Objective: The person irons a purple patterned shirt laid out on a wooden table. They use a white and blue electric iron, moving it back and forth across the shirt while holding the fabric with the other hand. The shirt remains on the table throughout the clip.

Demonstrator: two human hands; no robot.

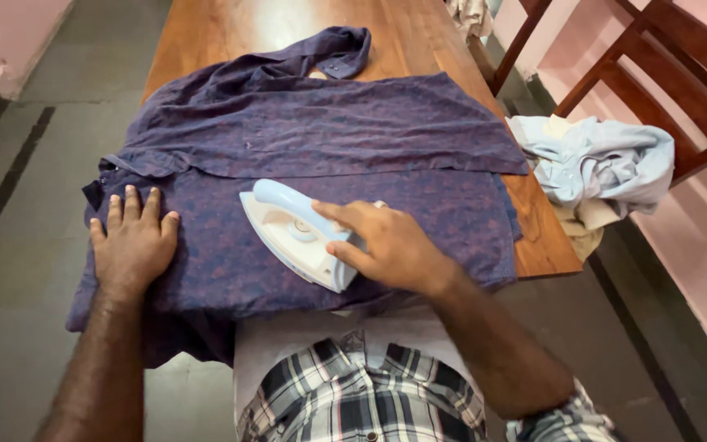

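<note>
- On the wooden table [231, 33], a purple shirt [321, 139] lies spread out, its near edge hanging over the end toward you.
- Your right hand [390, 245] is wrapped around the handle of a white and pale-blue iron [292, 233], which rests on the shirt's near part, tip pointing left.
- Your left hand [132, 241] lies flat, fingers spread, pressing the shirt near its left edge, apart from the iron.
- A pale-blue cloth [599, 164] is heaped on a wooden chair [673, 74] to the right.

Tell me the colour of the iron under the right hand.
White body with a pale blue handle; the iron shows best in the head view.
</note>
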